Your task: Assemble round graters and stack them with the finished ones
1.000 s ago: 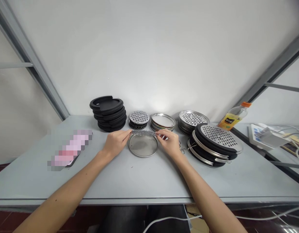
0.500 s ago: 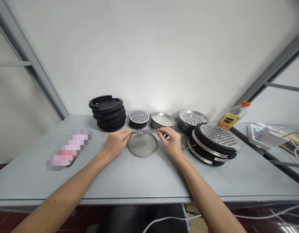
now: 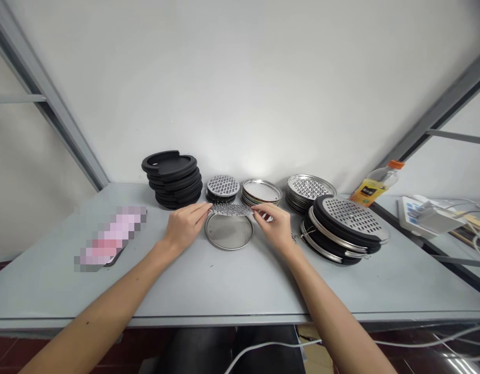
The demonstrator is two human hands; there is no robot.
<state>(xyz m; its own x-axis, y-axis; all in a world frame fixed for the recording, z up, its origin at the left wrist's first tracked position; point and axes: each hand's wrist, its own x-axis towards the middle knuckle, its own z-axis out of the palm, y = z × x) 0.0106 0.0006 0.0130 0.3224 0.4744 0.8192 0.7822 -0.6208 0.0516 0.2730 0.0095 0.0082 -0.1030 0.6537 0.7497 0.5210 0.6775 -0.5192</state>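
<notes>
Toothed metal disc (image 3: 231,209) is the thing in hand, held up near the centre of the frame. From the largest down: a pale wall (image 3: 240,93) fills the upper part, and a grey table (image 3: 224,291) spans the lower half. Right of centre sits a bulky stack of black rings and metal plates (image 3: 343,241), with a stack of black rings (image 3: 172,182) left of centre. Between them stand three lower stacks: rimmed toothed plates (image 3: 310,188), plain rimmed plates (image 3: 262,191) and small toothed plates (image 3: 223,186). In front of these, mid-frame, a round metal tray (image 3: 229,236) lies flat. The left hand (image 3: 183,224) and right hand (image 3: 274,223) pinch the disc by opposite edges, thumbs and fingers narrow, above the tray's far rim; whether disc and rim touch, I cannot tell. The step in hand looks like steadying or turning the disc over the tray; moving it on would call for an even, matched pinch, clear of the teeth.
</notes>
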